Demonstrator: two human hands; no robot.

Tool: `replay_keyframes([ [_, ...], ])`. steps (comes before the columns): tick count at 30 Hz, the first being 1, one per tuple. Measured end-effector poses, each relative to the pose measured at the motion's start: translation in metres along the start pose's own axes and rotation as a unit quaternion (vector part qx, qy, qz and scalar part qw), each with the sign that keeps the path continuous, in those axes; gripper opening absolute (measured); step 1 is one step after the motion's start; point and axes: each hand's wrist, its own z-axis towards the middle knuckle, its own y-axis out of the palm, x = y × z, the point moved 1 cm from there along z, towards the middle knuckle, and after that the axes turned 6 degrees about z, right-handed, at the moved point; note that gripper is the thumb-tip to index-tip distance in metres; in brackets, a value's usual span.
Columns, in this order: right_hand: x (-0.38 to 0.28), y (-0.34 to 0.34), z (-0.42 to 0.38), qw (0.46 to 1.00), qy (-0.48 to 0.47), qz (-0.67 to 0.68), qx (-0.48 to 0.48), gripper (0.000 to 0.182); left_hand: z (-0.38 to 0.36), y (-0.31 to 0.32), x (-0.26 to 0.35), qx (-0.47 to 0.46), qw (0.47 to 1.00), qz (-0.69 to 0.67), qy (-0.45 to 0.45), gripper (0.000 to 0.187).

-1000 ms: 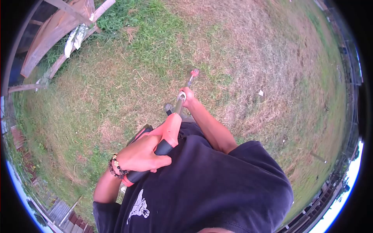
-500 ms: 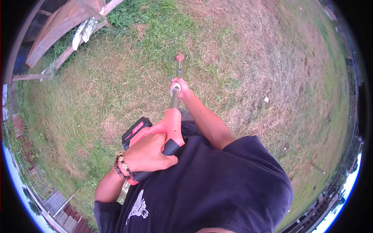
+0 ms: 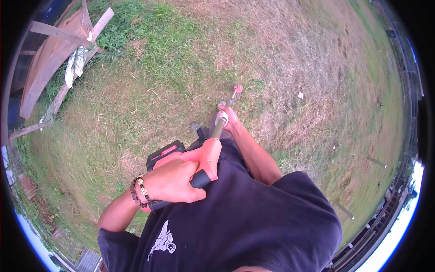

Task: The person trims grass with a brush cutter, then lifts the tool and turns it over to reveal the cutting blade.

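A cordless grass trimmer with a red body (image 3: 209, 153) runs forward from my waist. My left hand (image 3: 174, 181), with beaded bracelets at its wrist, is wrapped round the rear handle, its fingers mostly hidden underneath. A black battery (image 3: 165, 153) sits on the left of the body. Farther along, my right hand (image 3: 230, 119) is closed round the shaft (image 3: 218, 130) beside a whitish ring. At the far end, the small red trimmer head (image 3: 238, 88) is low over the grass; its cutting part is too small to make out.
Grass (image 3: 172, 27) grows greener ahead, with dry cut-looking straw (image 3: 312, 59) to the right. Wooden beams (image 3: 50, 68) with a white torn sheet (image 3: 74, 65) stand at upper left. A small pale scrap (image 3: 300, 95) lies at right. My shoe (image 3: 195, 126) shows near the shaft.
The trimmer head has swung right and closer to me, and my right hand has moved right and back with the shaft. Both hands keep their hold. The view has shifted slightly.
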Motion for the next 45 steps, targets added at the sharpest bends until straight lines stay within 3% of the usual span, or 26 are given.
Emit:
replay_keyframes([
  [7, 0.013, 0.059, 0.018, 0.983, 0.083, -0.145, -0.074, 0.008, -0.008, -0.026, 0.051, -0.056, 0.985, 0.080, -0.140, 0.036],
  [10, 0.017, 0.083, 0.036, 0.970, 0.109, -0.181, -0.119, 0.011, 0.001, -0.032, 0.061, -0.020, 0.982, 0.100, -0.159, 0.034],
  [16, 0.006, 0.107, 0.053, 0.960, 0.130, -0.197, -0.148, 0.013, 0.040, -0.041, 0.073, -0.062, 0.974, 0.072, -0.203, 0.039],
  [22, -0.033, 0.085, 0.034, 0.978, 0.112, -0.151, -0.089, 0.007, 0.045, -0.057, 0.089, -0.064, 0.980, 0.056, -0.180, 0.039],
  [26, -0.069, 0.054, 0.009, 0.985, 0.049, -0.164, -0.020, 0.008, 0.055, -0.054, 0.082, -0.049, 0.993, 0.036, -0.102, 0.038],
  [29, -0.092, 0.023, 0.011, 0.988, 0.045, -0.150, -0.003, 0.006, 0.071, -0.062, 0.088, -0.106, 0.985, 0.060, -0.121, 0.038],
  [32, -0.105, -0.003, 0.021, 0.990, 0.014, -0.137, 0.004, 0.006, 0.079, -0.053, 0.071, -0.019, 0.999, 0.014, -0.044, 0.034],
  [39, -0.094, 0.038, 0.012, 0.980, 0.032, -0.197, 0.001, 0.009, 0.071, -0.059, 0.088, -0.012, 0.996, 0.022, -0.090, 0.036],
  [45, -0.069, 0.093, 0.054, 0.961, 0.106, -0.226, -0.119, 0.005, 0.072, -0.058, 0.092, 0.033, 0.984, 0.031, -0.175, 0.036],
])
